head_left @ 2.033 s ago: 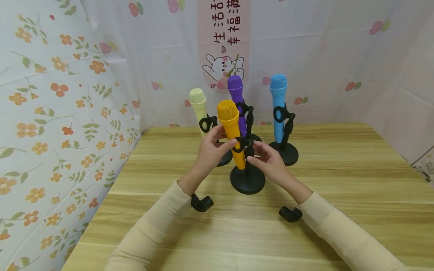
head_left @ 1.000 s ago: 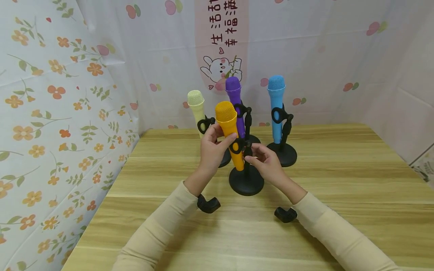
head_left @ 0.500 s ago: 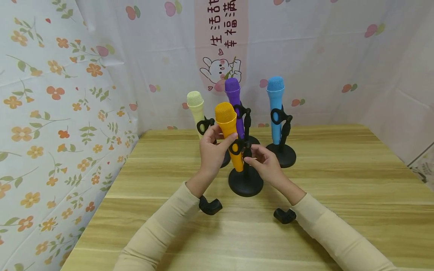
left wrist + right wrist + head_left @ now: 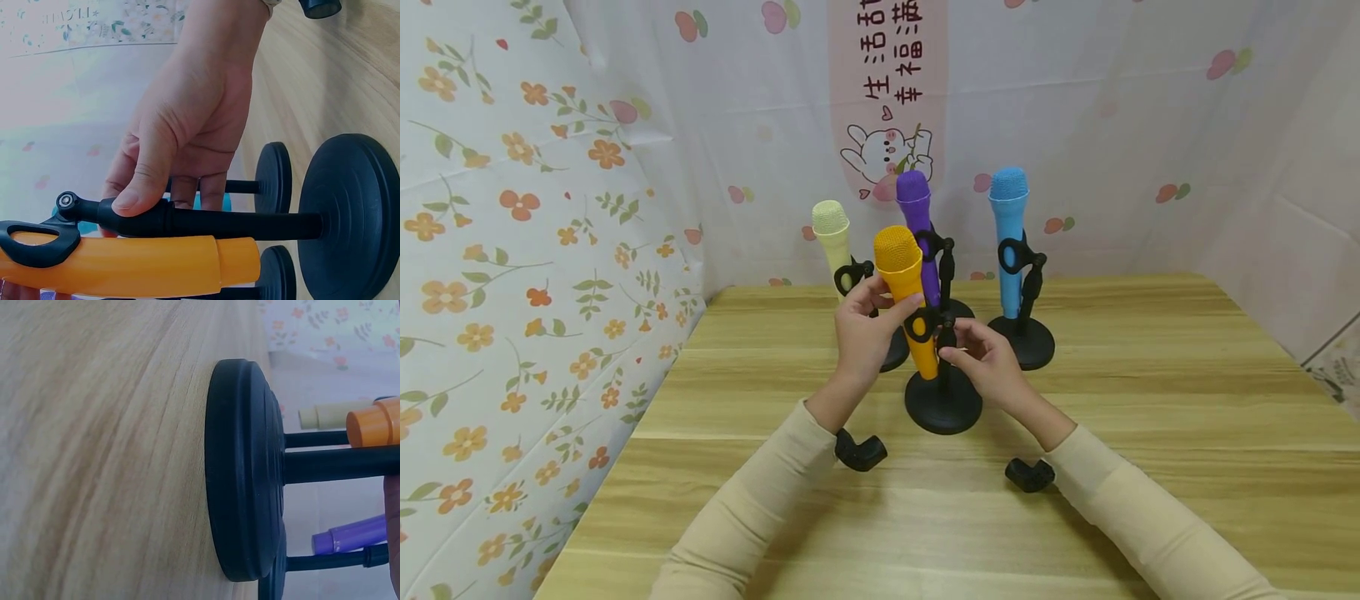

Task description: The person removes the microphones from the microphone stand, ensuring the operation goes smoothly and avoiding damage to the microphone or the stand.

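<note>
Orange microphone (image 4: 906,285) leans above the base of its black stand (image 4: 944,408), mesh head tipped up toward the person's left, near the middle of the wooden table (image 4: 1157,358). In the head view, we see the left hand (image 4: 861,337) holding the microphone in a narrow grip, thumb across the near side and fingers at the far side below the head. The right hand (image 4: 992,362) pinches the stand's post just under the black clip (image 4: 40,257), its gap likewise narrow. Behind, each on a stand, we note a cream microphone (image 4: 831,221), a purple microphone (image 4: 913,192) and, farther right, a blue microphone (image 4: 1009,221).

From the left wrist we observe what the head view conceals: the right thumb lies along the post's thick collar (image 4: 150,226), with the fingers beyond it, and the microphone's lower end stands clear of the base. In the right wrist view we find the base's rim edge-on, flat against the wood. Skin also enters at that frame's border, probably a finger, but it is too cropped for us to tell whose hand it belongs to.
</note>
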Demonstrator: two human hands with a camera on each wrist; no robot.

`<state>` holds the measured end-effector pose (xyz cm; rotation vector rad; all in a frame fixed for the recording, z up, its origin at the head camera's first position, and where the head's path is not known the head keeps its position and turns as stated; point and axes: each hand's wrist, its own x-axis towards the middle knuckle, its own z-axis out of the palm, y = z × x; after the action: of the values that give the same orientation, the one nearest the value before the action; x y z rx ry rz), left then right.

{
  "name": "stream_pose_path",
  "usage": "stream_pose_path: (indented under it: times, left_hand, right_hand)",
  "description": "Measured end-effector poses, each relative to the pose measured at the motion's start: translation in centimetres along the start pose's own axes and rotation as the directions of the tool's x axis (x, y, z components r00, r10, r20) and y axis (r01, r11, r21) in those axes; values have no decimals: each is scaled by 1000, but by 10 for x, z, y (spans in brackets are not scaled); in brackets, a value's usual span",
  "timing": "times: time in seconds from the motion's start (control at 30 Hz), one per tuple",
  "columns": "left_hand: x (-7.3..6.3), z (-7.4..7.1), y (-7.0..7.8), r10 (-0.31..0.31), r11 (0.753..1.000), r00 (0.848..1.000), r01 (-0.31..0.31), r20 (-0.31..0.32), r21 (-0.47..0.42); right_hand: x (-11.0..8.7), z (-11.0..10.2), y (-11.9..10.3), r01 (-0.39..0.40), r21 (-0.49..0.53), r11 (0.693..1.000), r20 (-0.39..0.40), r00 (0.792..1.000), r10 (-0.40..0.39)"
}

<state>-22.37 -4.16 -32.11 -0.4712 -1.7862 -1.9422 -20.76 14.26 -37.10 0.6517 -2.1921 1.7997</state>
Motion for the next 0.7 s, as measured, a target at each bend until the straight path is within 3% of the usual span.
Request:
stream_pose_path:
  times: [0.2,0.7]
  left_hand:
    - [1,-2,0,-10,1000,1000,10,18,0]
    - [2,-3,3,-29,999,999,28,38,15]
  right_hand:
    - [-1,1,-11,-9,-2,1000,-2,1000,9]
    - [-2,2,-10,-35,-14,999,-5,999,35]
